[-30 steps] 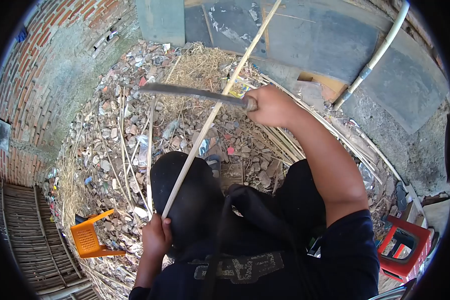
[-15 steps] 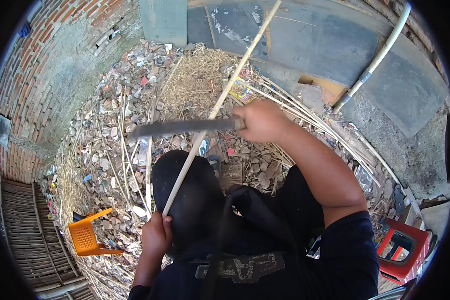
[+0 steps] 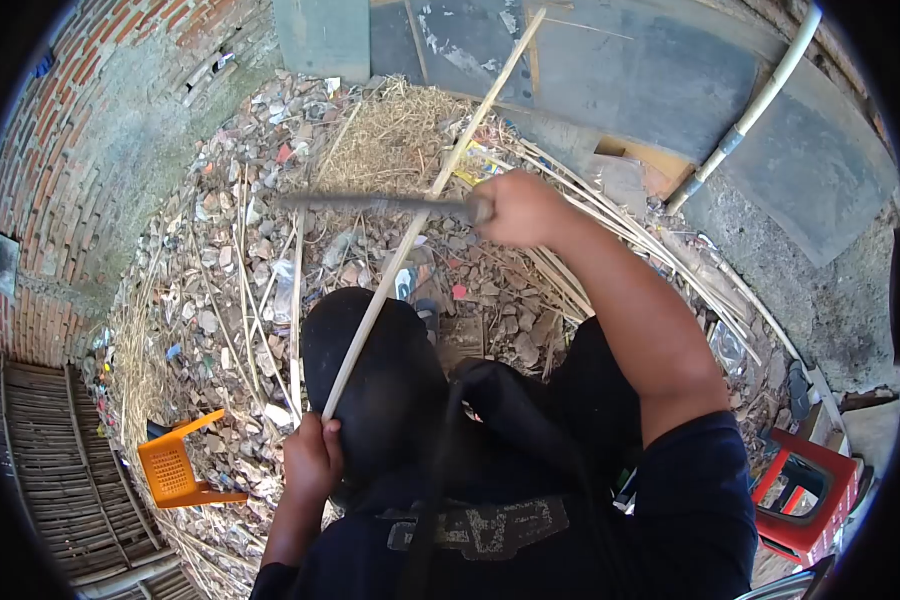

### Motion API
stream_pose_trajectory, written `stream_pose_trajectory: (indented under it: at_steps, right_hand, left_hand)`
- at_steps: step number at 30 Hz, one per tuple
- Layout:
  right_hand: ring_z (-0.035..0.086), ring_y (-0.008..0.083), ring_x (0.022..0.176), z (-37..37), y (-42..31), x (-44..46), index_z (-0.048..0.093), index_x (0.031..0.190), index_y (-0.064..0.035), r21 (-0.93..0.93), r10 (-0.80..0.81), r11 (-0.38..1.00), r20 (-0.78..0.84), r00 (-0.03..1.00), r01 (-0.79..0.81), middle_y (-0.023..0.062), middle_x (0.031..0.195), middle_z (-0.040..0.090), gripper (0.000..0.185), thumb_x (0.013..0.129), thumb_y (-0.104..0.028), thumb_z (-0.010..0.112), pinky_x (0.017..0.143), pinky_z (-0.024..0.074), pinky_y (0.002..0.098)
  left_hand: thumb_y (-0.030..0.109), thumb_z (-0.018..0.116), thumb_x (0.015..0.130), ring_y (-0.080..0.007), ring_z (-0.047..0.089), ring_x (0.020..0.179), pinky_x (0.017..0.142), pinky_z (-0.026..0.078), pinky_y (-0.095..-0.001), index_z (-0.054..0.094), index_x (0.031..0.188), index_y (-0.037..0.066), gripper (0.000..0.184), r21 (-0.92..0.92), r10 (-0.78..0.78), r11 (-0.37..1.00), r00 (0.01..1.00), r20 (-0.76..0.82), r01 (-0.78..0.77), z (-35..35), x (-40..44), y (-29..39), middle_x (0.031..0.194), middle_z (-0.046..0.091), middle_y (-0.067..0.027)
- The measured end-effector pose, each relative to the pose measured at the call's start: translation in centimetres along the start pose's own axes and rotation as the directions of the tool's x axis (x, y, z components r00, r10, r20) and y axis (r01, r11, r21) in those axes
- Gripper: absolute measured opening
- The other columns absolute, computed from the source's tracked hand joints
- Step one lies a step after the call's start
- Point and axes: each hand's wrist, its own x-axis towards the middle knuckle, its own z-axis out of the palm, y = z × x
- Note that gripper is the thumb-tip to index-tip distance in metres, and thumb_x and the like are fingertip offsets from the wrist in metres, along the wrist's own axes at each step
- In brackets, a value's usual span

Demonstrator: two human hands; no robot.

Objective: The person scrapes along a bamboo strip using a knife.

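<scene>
My left hand [image 3: 312, 458] is closed round the near end of a long pale bamboo strip [image 3: 387, 275], beside my left knee. From there the strip slants up and away across my thigh toward the grey panels. My right hand [image 3: 522, 209] grips the handle of a machete [image 3: 370, 202], its dark blade pointing left and blurred by motion. The blade lies across the strip about midway along; whether its edge touches the strip I cannot tell.
Rubble and litter [image 3: 210, 270] cover the ground, with dry shavings [image 3: 385, 140] ahead. Several long strips [image 3: 630, 240] lie to the right. An orange plastic chair [image 3: 170, 470] is at left, a red stool [image 3: 805, 495] at right. A brick wall [image 3: 70, 180] and grey panels [image 3: 650, 80] stand around.
My right hand and the machete have moved up and away along the bamboo strip. The left hand keeps its hold near the knee, almost unmoved.
</scene>
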Motion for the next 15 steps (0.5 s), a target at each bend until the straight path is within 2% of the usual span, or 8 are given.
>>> stream_pose_trajectory:
  at_steps: [1, 4, 5, 9, 12, 13, 15]
  right_hand:
    - [0.070, 0.0384, 0.083, -1.1, 0.4, 0.2, 0.074, 0.102, -0.0069, -0.040, 0.097, 0.994, -0.018, 0.995, -0.098, 0.0192, 0.081, 0.071, 0.030, 0.076, -0.022, 0.072, 0.077, 0.0555, 0.0480]
    - [0.069, 0.0392, 0.082, -2.6, -0.2, -0.5, 0.073, 0.102, -0.0047, -0.050, 0.058, 0.997, -0.120, 0.991, -0.064, 0.0201, 0.080, 0.070, 0.032, 0.075, -0.023, 0.072, 0.077, 0.0551, 0.0479]
    - [0.069, 0.0396, 0.081, -2.7, -0.8, -1.2, 0.073, 0.103, -0.0061, 0.015, 0.100, 0.995, -0.089, 0.991, -0.099, 0.0187, 0.082, 0.071, 0.033, 0.074, -0.023, 0.073, 0.077, 0.0552, 0.0483]
    - [0.069, 0.0379, 0.080, -3.1, -4.6, -3.3, 0.073, 0.100, -0.0065, -0.247, -0.107, 0.962, 0.044, 0.993, 0.115, 0.0172, 0.084, 0.072, 0.029, 0.075, -0.021, 0.070, 0.075, 0.0556, 0.0474]
    - [0.070, 0.0341, 0.077, -0.5, 2.5, 0.4, 0.071, 0.099, -0.0038, 0.130, 0.039, 0.991, -0.072, 0.997, -0.029, 0.0179, 0.083, 0.072, 0.028, 0.077, -0.021, 0.069, 0.073, 0.0546, 0.0457]
    - [0.069, 0.0315, 0.076, -2.0, 2.6, 0.6, 0.070, 0.099, -0.0013, 0.155, 0.158, 0.977, -0.046, 0.986, -0.149, 0.0175, 0.083, 0.071, 0.030, 0.079, -0.022, 0.069, 0.071, 0.0532, 0.0451]
    - [0.067, 0.0318, 0.073, -2.1, 3.0, 0.5, 0.069, 0.099, -0.0006, 0.150, 0.183, 0.975, -0.109, 0.977, -0.166, 0.0165, 0.081, 0.071, 0.029, 0.080, -0.022, 0.069, 0.070, 0.0525, 0.0452]
  left_hand:
    - [0.027, 0.057, 0.103, -0.0519, 0.062, 0.063, 0.055, 0.047, -0.0587, 0.051, 0.087, 0.002, 0.030, 0.013, 0.006, 1.000, 1.000, -0.015, -0.006, 0.0, 0.3, 0.0, 0.066, 0.060, -0.0272]
    - [0.025, 0.058, 0.102, -0.0518, 0.062, 0.063, 0.056, 0.047, -0.0587, 0.051, 0.088, 0.002, 0.028, 0.043, -0.014, 0.999, 1.000, -0.003, 0.014, -0.4, 0.4, 0.2, 0.066, 0.061, -0.0273]
    - [0.025, 0.058, 0.102, -0.0518, 0.062, 0.063, 0.056, 0.047, -0.0587, 0.051, 0.088, 0.002, 0.028, 0.046, -0.010, 0.999, 1.000, -0.001, 0.010, -0.4, 0.3, 0.2, 0.066, 0.060, -0.0274]
    - [0.025, 0.058, 0.102, -0.0514, 0.061, 0.062, 0.055, 0.047, -0.0585, 0.051, 0.088, 0.002, 0.028, 0.057, 0.077, 0.996, 0.996, -0.039, -0.074, 0.1, 0.7, -0.5, 0.065, 0.060, -0.0271]
    - [0.025, 0.058, 0.102, -0.0512, 0.061, 0.062, 0.055, 0.047, -0.0583, 0.051, 0.088, 0.002, 0.028, -0.017, 0.037, 0.999, 0.996, -0.082, -0.038, 1.2, 0.5, -1.1, 0.065, 0.059, -0.0270]
    - [0.025, 0.057, 0.102, -0.0512, 0.061, 0.062, 0.055, 0.046, -0.0579, 0.051, 0.088, 0.002, 0.028, 0.008, 0.019, 1.000, 0.996, -0.090, -0.018, 0.8, 0.5, -0.3, 0.065, 0.059, -0.0267]
    - [0.024, 0.057, 0.102, -0.0510, 0.061, 0.062, 0.055, 0.046, -0.0580, 0.051, 0.088, 0.002, 0.027, 0.047, 0.053, 0.998, 0.995, -0.079, -0.049, 0.1, 0.8, -0.1, 0.065, 0.059, -0.0267]
